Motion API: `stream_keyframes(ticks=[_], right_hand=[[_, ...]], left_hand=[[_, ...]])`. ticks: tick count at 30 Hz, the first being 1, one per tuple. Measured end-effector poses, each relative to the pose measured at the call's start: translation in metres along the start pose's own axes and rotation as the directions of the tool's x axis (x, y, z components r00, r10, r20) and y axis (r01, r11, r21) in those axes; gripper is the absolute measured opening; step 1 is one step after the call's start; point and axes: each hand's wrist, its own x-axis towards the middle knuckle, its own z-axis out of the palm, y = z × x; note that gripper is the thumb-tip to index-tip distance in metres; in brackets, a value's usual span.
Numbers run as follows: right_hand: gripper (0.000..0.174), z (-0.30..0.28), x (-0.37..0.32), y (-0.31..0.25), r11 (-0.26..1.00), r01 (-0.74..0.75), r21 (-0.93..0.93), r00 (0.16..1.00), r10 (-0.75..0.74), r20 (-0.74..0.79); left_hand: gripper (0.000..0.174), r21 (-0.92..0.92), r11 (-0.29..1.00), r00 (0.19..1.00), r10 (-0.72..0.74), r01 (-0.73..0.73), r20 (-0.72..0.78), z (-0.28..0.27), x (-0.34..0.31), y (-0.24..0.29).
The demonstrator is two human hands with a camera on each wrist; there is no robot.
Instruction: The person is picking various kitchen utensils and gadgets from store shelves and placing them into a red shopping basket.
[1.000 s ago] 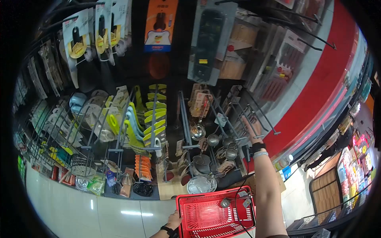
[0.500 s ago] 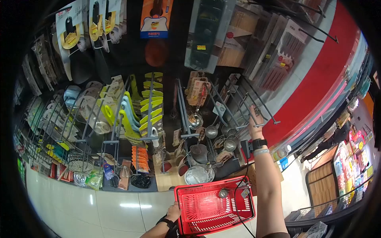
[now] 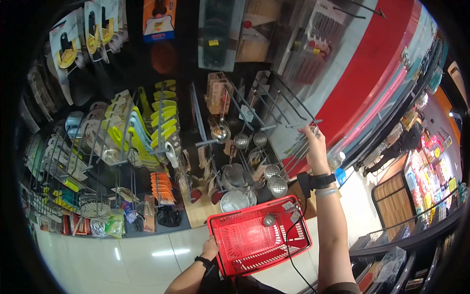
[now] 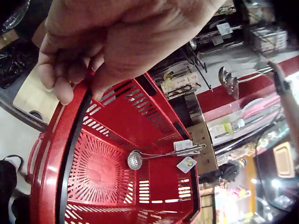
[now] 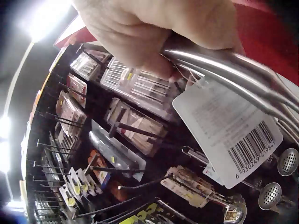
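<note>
My right hand point(image 3: 317, 149) grips the steel handles point(image 5: 233, 70) of several slotted ladles, away from the rack's hook ends. From one handle hangs a white barcode tag point(image 5: 226, 130). Their perforated bowls point(image 3: 277, 186) dangle to the lower left of the hand, and the left wrist view shows the bunch of bowls point(image 4: 229, 81) from the side. My left hand point(image 3: 210, 249) holds the rim of a red shopping basket point(image 4: 100, 156), fingers curled over the edge. Inside the basket lies another slotted ladle point(image 4: 135, 160) with tags on its handle.
Rack hooks carry green-handled tools point(image 3: 164, 120), more ladles point(image 3: 241, 141) and carded utensils point(image 3: 100, 29). Orange items point(image 3: 161, 187) and a wire basket point(image 3: 95, 206) sit low on the left. A dark cable point(image 3: 289, 245) crosses the basket. Pale floor tiles point(image 3: 132, 252) lie below.
My right hand has drawn back from among the hooks, bringing the slotted ladles out with it. The view has shifted right; my left hand stays on the basket rim.
</note>
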Motion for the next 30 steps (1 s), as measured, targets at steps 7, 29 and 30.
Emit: stream_keyframes(ticks=[7,29,30], right_hand=[[0.032,-0.053,-0.061,0.045,0.978,-0.201,-0.055,0.974,0.194,-0.115],[0.038,-0.201,-0.196,0.358,0.876,-0.461,-0.142,0.585,0.180,-0.791],[0.038,-0.212,-0.194,0.372,0.907,-0.388,-0.165,0.617,0.123,-0.777]], left_hand=[[0.041,0.004,0.998,0.998,0.062,-0.062,-0.013,0.001,0.001,-0.004],[0.041,-0.051,0.998,0.999,0.037,-0.038,-0.021,0.010,0.003,-0.010],[0.041,-0.045,0.998,0.999,0.033,-0.034,-0.018,0.011,0.003,-0.012]])
